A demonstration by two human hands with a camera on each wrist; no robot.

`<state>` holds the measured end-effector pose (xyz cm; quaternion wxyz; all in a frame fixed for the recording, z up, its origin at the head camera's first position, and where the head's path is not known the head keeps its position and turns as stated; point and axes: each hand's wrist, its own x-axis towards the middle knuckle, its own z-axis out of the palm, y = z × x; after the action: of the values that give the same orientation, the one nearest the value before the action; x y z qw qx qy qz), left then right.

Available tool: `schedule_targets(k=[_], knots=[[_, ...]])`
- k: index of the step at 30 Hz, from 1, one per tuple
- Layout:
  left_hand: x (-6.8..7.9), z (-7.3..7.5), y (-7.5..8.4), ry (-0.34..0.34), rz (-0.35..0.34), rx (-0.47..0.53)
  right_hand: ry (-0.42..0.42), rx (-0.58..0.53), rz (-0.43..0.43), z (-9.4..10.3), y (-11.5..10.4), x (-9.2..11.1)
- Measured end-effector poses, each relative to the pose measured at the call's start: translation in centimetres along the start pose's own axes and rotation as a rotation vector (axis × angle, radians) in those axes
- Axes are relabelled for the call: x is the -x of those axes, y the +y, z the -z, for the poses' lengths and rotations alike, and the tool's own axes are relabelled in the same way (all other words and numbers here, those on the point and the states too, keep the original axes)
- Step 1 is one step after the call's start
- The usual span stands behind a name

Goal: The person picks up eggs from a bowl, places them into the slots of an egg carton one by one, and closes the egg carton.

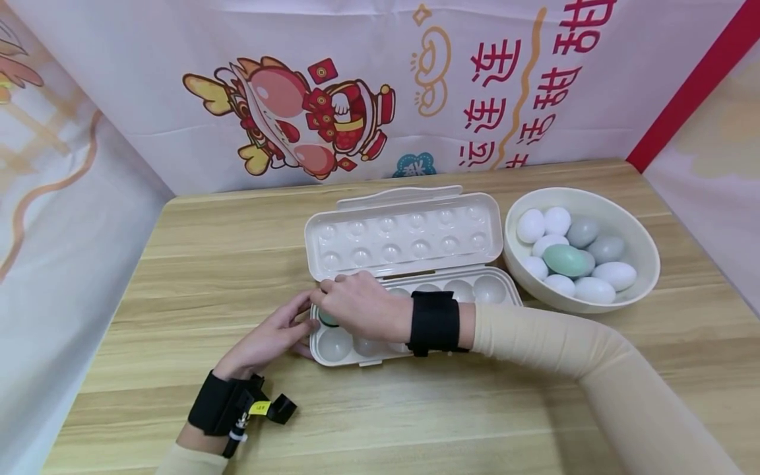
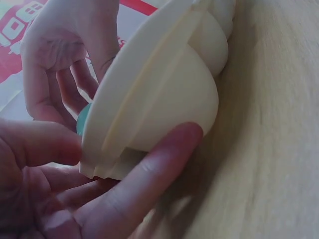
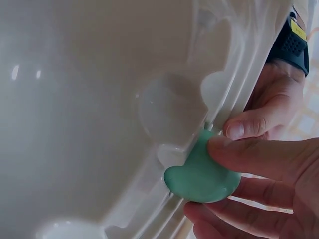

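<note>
An egg box [image 1: 334, 345] with a hinged lid [image 1: 404, 239] lies unfolded on the wooden table, its round cups facing up. At its left end, my left hand [image 1: 270, 340] grips the edge; in the left wrist view, thumb and fingers [image 2: 149, 172] lie on either side of the rim. My right hand [image 1: 365, 305] reaches over the box and pinches a green egg [image 3: 202, 174] at the back left cup. Fingers and thumb hold the egg from its sides in the right wrist view. Most of it is covered by the hand in the head view.
A cream bowl [image 1: 648, 257] stands right of the box, holding several white, grey and green eggs [image 1: 564, 260]. Behind the table hangs a printed cloth [image 1: 368, 33]. The right forearm crosses over the box's right part.
</note>
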<state>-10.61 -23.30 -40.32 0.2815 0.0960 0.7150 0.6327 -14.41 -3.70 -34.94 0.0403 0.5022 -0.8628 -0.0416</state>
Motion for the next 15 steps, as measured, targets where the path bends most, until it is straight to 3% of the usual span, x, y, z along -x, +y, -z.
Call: schedule_targets(k=[8, 15], knots=[[-0.4, 0.0, -0.2, -0.014, -0.034, -0.001, -0.011, -0.124, -0.031, 0.0, 1.0, 0.1], [-0.3, 0.2, -0.5, -0.007, -0.017, -0.005, 0.01, -0.223, -0.054, 0.5, 2.0, 0.4]])
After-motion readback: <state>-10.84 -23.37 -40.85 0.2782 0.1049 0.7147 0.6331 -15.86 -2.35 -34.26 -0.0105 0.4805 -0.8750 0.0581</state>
